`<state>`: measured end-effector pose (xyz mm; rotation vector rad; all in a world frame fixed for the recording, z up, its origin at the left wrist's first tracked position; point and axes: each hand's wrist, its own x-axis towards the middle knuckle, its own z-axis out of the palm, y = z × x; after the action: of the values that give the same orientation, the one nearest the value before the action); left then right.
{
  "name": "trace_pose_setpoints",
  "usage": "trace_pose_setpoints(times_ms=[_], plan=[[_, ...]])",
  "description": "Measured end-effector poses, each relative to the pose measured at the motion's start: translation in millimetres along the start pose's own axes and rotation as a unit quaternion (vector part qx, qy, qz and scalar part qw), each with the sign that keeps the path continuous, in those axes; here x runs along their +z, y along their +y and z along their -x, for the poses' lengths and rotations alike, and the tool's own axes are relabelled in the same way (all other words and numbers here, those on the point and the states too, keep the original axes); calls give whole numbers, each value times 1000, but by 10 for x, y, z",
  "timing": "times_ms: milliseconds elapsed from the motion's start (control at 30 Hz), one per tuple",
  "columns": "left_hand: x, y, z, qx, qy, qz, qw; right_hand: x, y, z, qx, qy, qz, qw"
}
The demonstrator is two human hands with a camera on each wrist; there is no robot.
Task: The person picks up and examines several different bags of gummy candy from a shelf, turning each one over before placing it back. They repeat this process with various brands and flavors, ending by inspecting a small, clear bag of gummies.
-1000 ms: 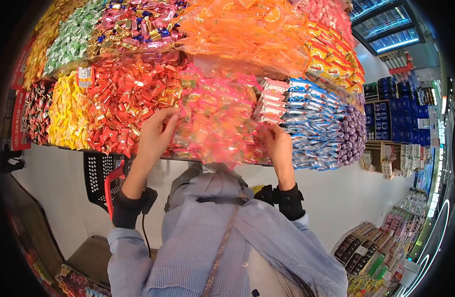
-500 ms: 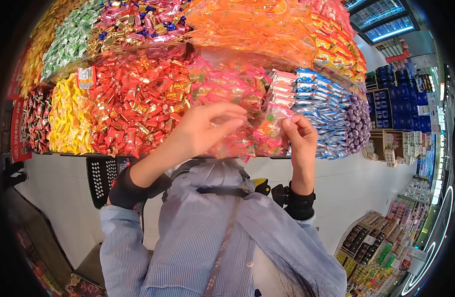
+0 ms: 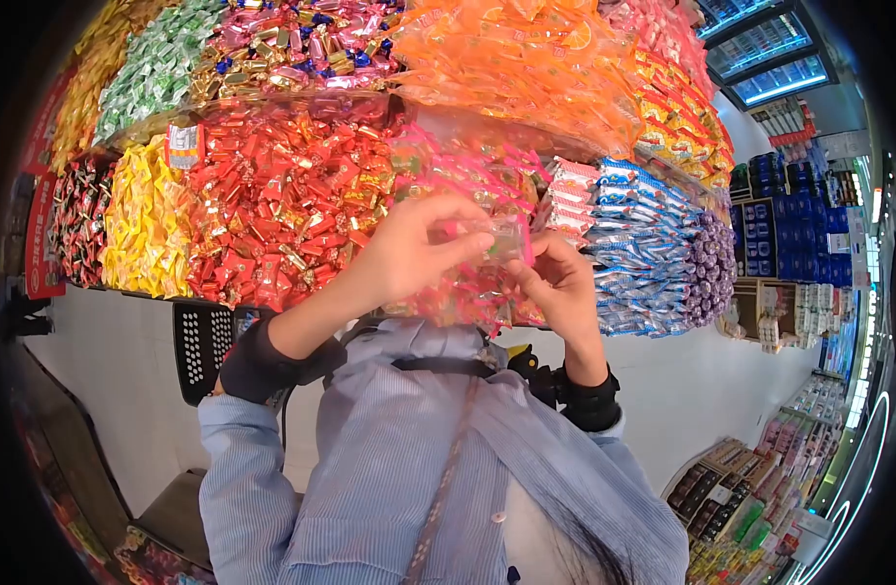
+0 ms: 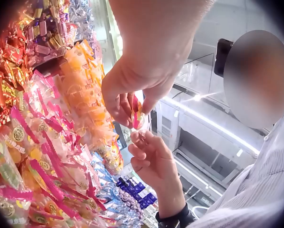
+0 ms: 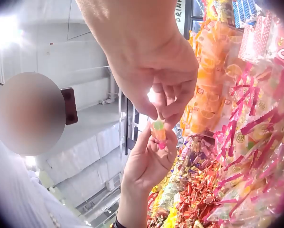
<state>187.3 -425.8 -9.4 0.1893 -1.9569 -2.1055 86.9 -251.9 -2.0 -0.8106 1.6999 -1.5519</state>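
Both hands meet over the pile of pink-edged candy packets (image 3: 438, 175), pinching one small clear candy packet (image 5: 158, 127) between them. Pink edging and green and orange pieces show on this packet. My left hand (image 3: 419, 252) reaches in from the left, its thumb and fingertips on one end of the packet. The right hand (image 3: 563, 288) pinches the other end, fingers curled. In the left wrist view, the packet (image 4: 136, 113) stands between the left hand's fingers, with the right hand's fingertips touching just below.
Red-wrapped candies (image 3: 282, 205) and yellow ones (image 3: 148, 219) lie to the left. Blue-and-white sticks (image 3: 638, 244) and purple candies (image 3: 706, 244) are on the right. Large orange packets (image 3: 516, 68) fill the raised row behind. A black perforated seat (image 3: 202, 346) stands below the counter's edge.
Earlier both hands were apart at the sides of the pink-edged pile. The right hand then raised a packet; the left came across from the left, and now both pinch it.
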Motion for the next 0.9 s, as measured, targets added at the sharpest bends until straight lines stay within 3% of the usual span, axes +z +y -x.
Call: trace_pose_setpoints(times_ms=[100, 200, 300, 400, 500, 700, 800, 900], plan=[[-104, 105, -55, -86, -44, -40, 995, 55, -61, -93, -26, 6, -50, 998], [-112, 226, -114, -34, -101, -131, 986, 37, -104, -187, -37, 10, -19, 999], [-103, 214, -156, -5, -84, -182, 980, -3, -85, -225, -22, 7, 30, 999], [-80, 216, -188, -142, -32, -50, 988, -16, -51, -232, 8, 15, -31, 999], [-105, 87, -259, -91, 10, -48, 995, 24, 12, -239, 12, 10, -69, 998], [-85, 153, -333, 20, -6, -150, 988, 129, 37, -219, 65, -15, -71, 995], [-59, 194, -332, -21, 9, -114, 993, 141, -3, -212, 67, -13, -82, 994], [-99, 33, -380, -63, 12, 5, 998, 149, -14, -200, 56, -7, -83, 995]])
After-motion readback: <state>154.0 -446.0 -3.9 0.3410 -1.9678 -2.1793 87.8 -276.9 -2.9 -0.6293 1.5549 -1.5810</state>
